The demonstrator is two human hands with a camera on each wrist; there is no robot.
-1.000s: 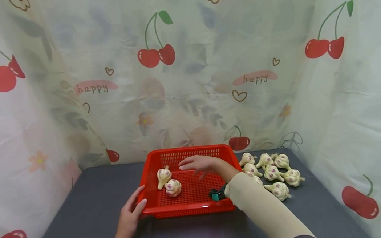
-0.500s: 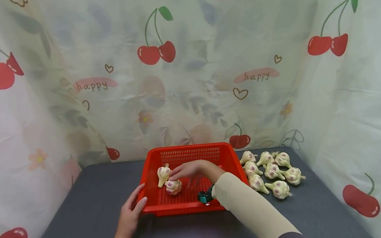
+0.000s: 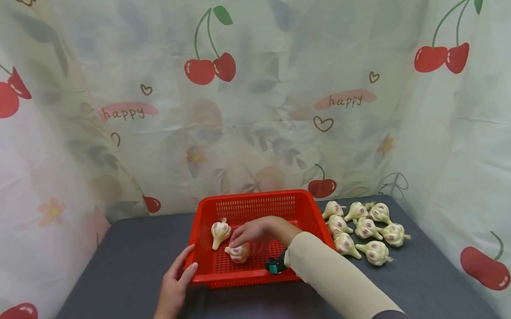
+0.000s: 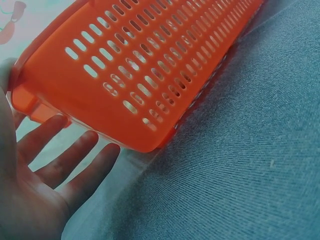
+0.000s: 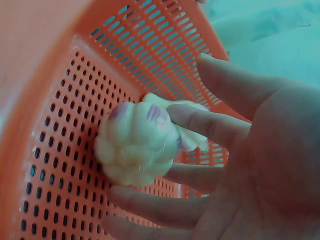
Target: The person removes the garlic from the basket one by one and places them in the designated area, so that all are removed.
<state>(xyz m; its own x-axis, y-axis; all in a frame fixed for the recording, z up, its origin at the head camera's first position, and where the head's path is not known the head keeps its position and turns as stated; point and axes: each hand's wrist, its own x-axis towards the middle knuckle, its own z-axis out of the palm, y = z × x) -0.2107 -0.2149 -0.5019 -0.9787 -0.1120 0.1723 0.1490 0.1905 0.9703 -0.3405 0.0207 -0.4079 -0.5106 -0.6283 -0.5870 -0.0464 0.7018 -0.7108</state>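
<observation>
A red plastic basket [image 3: 228,280] with perforated sides stands on the dark table. My left hand [image 3: 173,281] holds its left rim by the thumb; in the left wrist view the other fingers [image 4: 75,155] stretch towards the outer wall. My right hand [image 3: 255,231] is inside the basket over a garlic bulb [image 3: 239,253]. In the right wrist view the fingers lie nearly straight along this white, purple-marked bulb [image 5: 135,145], and the thumb stands apart from it. Another garlic bulb [image 3: 220,231] lies behind it, to the left.
Several garlic bulbs [image 3: 367,228] lie loosely grouped on the table [image 3: 114,285] to the right of the basket. A patterned curtain [image 3: 252,106] with cherries and hearts hangs round the back and sides of the table.
My right hand has come down and left onto the nearer garlic bulb, which has turned so its stem points left and shifted slightly right. My left hand has stayed at the basket's rim.
</observation>
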